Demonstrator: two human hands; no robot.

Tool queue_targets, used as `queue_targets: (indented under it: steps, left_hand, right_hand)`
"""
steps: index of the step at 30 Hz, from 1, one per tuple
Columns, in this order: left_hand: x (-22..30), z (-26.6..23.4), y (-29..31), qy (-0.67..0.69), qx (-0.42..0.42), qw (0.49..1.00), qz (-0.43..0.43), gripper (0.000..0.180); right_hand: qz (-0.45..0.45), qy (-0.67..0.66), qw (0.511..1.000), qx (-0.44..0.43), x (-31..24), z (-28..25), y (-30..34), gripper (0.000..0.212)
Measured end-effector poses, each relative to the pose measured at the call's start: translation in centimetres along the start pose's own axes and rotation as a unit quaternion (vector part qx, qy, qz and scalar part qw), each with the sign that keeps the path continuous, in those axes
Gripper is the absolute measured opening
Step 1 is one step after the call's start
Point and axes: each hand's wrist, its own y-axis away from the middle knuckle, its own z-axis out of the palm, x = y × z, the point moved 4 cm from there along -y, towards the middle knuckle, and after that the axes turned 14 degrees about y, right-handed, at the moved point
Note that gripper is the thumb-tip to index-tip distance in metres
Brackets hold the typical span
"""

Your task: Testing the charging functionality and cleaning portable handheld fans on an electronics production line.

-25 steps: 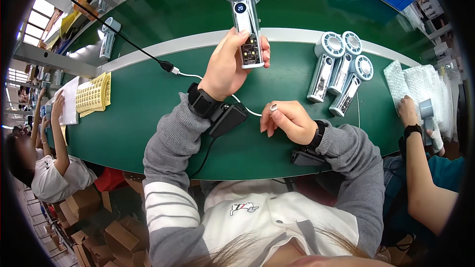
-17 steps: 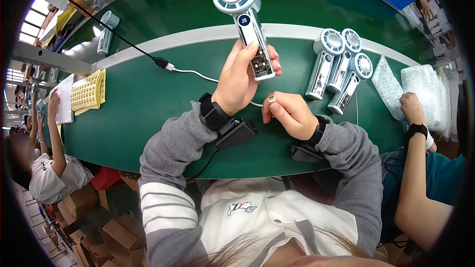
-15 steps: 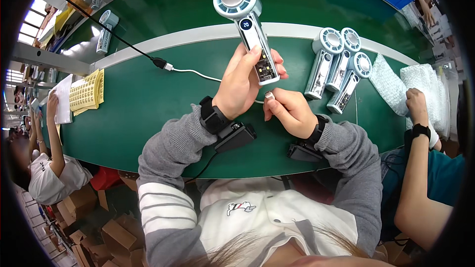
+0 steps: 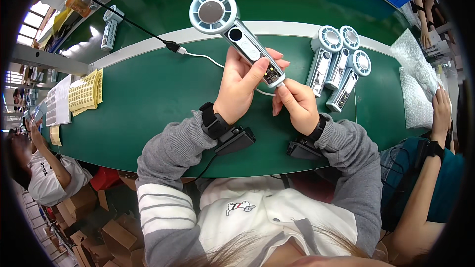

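My left hand (image 4: 238,85) is wrapped round the handle of a light-blue handheld fan (image 4: 250,44), held tilted with its round head up and to the left. The fan's front is uncovered low down, where a circuit board with small lit yellow lights shows; its round display is dark. At the handle's bottom end my right hand (image 4: 298,103) pinches the plug of a white charging cable (image 4: 210,59). The plug meets the fan's base; how far it sits in is hidden by my fingers. The cable runs behind my left hand to a black connector (image 4: 172,46).
Three similar fans (image 4: 334,64) lie to the right on the green table (image 4: 148,128). Yellow label sheets (image 4: 86,91) lie at the left, and another fan (image 4: 110,29) is beyond the pale rail. A co-worker at the right handles bubble wrap (image 4: 414,94); another person sits at the left.
The fan has tilted further left and come lower, and its display has gone dark. My right hand has brought the plug up against its base. The co-worker's bubble wrap has been lifted.
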Motion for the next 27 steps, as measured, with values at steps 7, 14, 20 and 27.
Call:
queue_targets:
  steps: [7, 14, 20, 27]
  left_hand:
    - [0.4, -0.5, -0.4, -0.109, 0.006, 0.993, 0.052, 0.038]
    - [2.4, -0.3, -1.0, -0.037, 0.089, 0.995, -0.021, 0.028]
    - [6.6, 0.5, -1.5, -0.055, 0.154, 0.984, 0.068, 0.025]
    - [18.1, 5.3, 1.4, -0.088, -0.087, 0.968, 0.216, 0.053]
  right_hand:
    - [0.057, -0.099, 0.993, 0.023, 1.0, 0.0, -0.2, 0.032]
    - [0.016, 0.012, 1.000, 0.007, 0.3, 0.1, -0.4, 0.029]
    - [-0.048, 0.082, 0.995, -0.035, -0.8, 0.2, -0.3, 0.026]
    - [-0.001, -0.011, 0.998, -0.059, -0.2, 0.8, -0.5, 0.028]
